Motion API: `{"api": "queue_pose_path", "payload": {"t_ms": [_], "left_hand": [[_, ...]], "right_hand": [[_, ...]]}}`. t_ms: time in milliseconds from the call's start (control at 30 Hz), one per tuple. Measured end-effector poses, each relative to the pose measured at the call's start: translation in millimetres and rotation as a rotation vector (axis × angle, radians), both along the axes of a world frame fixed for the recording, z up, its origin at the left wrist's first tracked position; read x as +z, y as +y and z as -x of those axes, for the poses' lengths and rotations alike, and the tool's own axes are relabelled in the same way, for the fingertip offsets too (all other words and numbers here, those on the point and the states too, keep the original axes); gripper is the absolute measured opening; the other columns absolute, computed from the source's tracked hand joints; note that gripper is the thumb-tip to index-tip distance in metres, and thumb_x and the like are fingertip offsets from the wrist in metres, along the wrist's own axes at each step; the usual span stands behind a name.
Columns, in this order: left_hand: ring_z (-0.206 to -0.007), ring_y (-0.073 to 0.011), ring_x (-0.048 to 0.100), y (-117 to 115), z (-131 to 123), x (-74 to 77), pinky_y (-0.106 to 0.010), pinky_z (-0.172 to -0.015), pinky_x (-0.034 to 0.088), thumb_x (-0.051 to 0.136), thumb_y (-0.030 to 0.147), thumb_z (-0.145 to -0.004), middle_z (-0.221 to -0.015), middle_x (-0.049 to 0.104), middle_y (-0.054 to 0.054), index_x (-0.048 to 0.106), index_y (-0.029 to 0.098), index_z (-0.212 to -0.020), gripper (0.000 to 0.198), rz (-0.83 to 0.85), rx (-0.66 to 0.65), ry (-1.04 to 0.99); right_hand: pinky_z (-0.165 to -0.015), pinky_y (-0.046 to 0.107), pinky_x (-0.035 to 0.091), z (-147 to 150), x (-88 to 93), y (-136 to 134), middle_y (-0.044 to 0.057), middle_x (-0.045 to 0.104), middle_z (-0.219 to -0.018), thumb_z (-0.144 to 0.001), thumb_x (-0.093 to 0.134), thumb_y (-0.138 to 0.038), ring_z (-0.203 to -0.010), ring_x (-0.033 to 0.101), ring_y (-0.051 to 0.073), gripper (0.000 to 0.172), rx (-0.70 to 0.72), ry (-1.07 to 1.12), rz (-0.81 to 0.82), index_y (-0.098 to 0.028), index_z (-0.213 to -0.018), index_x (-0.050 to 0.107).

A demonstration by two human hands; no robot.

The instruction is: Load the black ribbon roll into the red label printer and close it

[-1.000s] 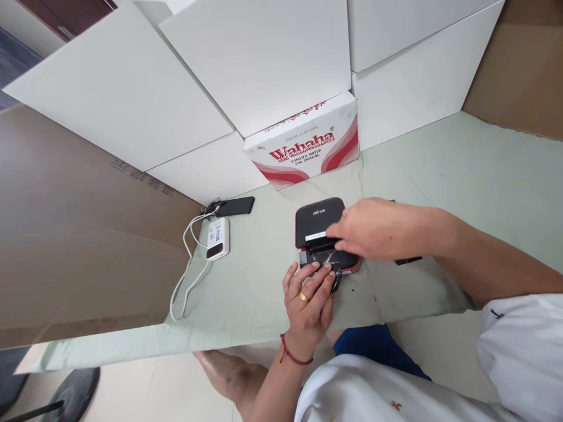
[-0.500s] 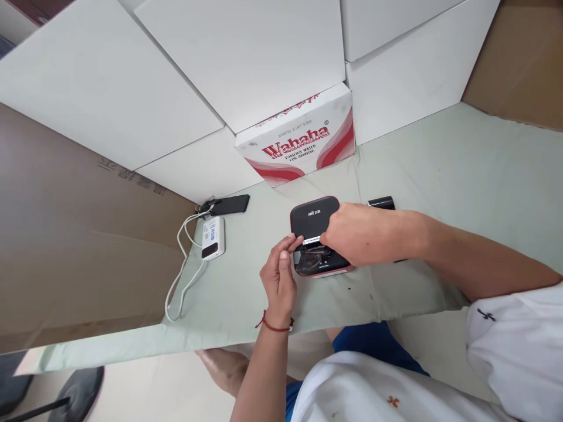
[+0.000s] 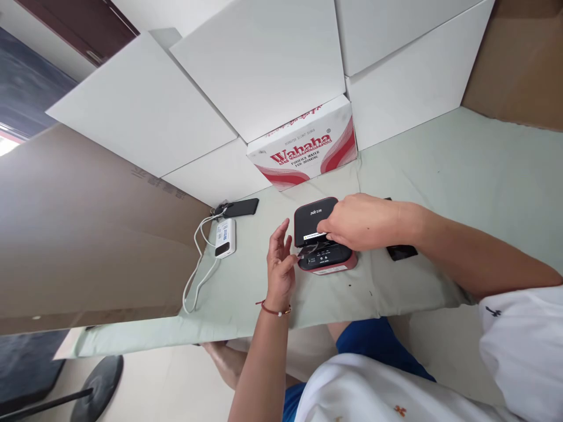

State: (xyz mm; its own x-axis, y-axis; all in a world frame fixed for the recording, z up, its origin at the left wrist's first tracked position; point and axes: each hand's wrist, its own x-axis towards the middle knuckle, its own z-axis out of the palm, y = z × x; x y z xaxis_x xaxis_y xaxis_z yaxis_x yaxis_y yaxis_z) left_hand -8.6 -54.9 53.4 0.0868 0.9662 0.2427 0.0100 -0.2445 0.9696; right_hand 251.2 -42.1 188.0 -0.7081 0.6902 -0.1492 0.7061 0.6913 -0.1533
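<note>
A black device with red sides (image 3: 329, 258) sits on the cloth, its black lid (image 3: 308, 220) raised at the back and carrying a white label strip. Small icons show on its front panel. A thin, glossy, see-through film (image 3: 310, 251) is partly lifted between panel and lid. My right hand (image 3: 360, 220) reaches over the device from the right, its fingertips pinched at what looks like the film's edge. My left hand (image 3: 280, 269) is at the device's left side, fingers raised and apart, thumb near the film's left end. My right hand hides part of the lid.
A white power bank (image 3: 226, 237) with a white cable (image 3: 196, 252) and a black phone-like slab (image 3: 241, 207) lie to the left. Behind stands a Wahaha carton (image 3: 308, 149) against white boards (image 3: 281, 64). A flat black piece (image 3: 402, 252) lies right, partly under my forearm.
The film has come up off the front panel, so its icons show. My left fingers have opened away from the lid's edge. The view has shifted slightly.
</note>
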Motion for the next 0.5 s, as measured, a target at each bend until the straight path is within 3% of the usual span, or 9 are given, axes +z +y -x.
{"api": "queue_pose_path", "payload": {"t_ms": [100, 167, 233, 300, 367, 433, 500], "left_hand": [[-0.166, -0.0307, 0.032, 8, 0, -3.4, -0.046, -0.126, 0.044, 0.076, 0.022, -0.075, -0.169, 0.049, -0.001, 0.065, 0.039, -0.141, 0.069, 0.090, -0.021, -0.082], [-0.166, -0.0313, 0.030, 11, -1, -4.4, -0.044, -0.121, 0.049, 0.076, 0.022, -0.072, -0.172, 0.046, 0.002, 0.064, 0.042, -0.143, 0.074, 0.111, -0.034, -0.133], [-0.166, -0.0325, 0.032, 12, -4, -4.1, -0.045, -0.123, 0.047, 0.077, 0.024, -0.072, -0.169, 0.050, 0.002, 0.070, 0.040, -0.138, 0.068, 0.074, -0.038, -0.166], [-0.163, -0.0351, 0.036, 12, -8, -2.5, -0.051, -0.128, 0.041, 0.077, 0.030, -0.075, -0.152, 0.068, -0.004, 0.079, 0.032, -0.123, 0.048, -0.001, -0.027, -0.160], [-0.156, -0.0374, 0.047, 11, -12, -0.7, -0.057, -0.128, 0.039, 0.075, 0.041, -0.082, -0.121, 0.081, -0.010, 0.082, 0.025, -0.113, 0.035, -0.044, 0.001, -0.115], [-0.143, -0.0362, 0.061, 12, -13, -0.1, -0.059, -0.124, 0.042, 0.073, 0.050, -0.090, -0.098, 0.084, -0.010, 0.078, 0.023, -0.118, 0.039, -0.053, 0.043, -0.074], [-0.130, -0.0326, 0.070, 13, -13, -1.4, -0.058, -0.122, 0.044, 0.070, 0.054, -0.096, -0.089, 0.083, -0.007, 0.073, 0.024, -0.126, 0.043, -0.059, 0.075, -0.047]], "right_hand": [[-0.062, 0.032, 0.029, 1, 1.5, -4, 0.010, 0.076, -0.084, -0.103, 0.045, -0.023, -0.076, 0.067, 0.024, 0.033, -0.040, 0.009, -0.028, -0.019, -0.117, 0.075], [-0.061, 0.032, 0.029, 1, 3.6, -5, 0.010, 0.075, -0.084, -0.104, 0.045, -0.023, -0.076, 0.067, 0.023, 0.032, -0.060, 0.015, -0.037, -0.018, -0.116, 0.074], [-0.061, 0.032, 0.030, 1, 5.1, -6, 0.010, 0.075, -0.083, -0.103, 0.047, -0.022, -0.075, 0.066, 0.023, 0.029, -0.038, -0.007, -0.021, -0.017, -0.109, 0.075], [-0.062, 0.031, 0.032, 2, 4.7, -5, 0.010, 0.074, -0.082, -0.100, 0.057, -0.023, -0.074, 0.066, 0.022, 0.021, 0.018, -0.050, 0.005, -0.015, -0.105, 0.076], [-0.063, 0.030, 0.034, 4, 2.6, -5, 0.009, 0.074, -0.082, -0.093, 0.071, -0.026, -0.075, 0.066, 0.022, 0.018, 0.057, -0.084, 0.007, -0.013, -0.105, 0.076], [-0.063, 0.030, 0.036, 6, 0.0, -5, 0.009, 0.073, -0.081, -0.088, 0.077, -0.027, -0.075, 0.066, 0.022, 0.023, 0.059, -0.102, -0.010, -0.012, -0.105, 0.076], [-0.063, 0.031, 0.037, 7, -1.7, -5, 0.009, 0.072, -0.079, -0.089, 0.074, -0.023, -0.072, 0.065, 0.022, 0.018, 0.072, -0.117, -0.012, -0.013, -0.104, 0.076]]}}
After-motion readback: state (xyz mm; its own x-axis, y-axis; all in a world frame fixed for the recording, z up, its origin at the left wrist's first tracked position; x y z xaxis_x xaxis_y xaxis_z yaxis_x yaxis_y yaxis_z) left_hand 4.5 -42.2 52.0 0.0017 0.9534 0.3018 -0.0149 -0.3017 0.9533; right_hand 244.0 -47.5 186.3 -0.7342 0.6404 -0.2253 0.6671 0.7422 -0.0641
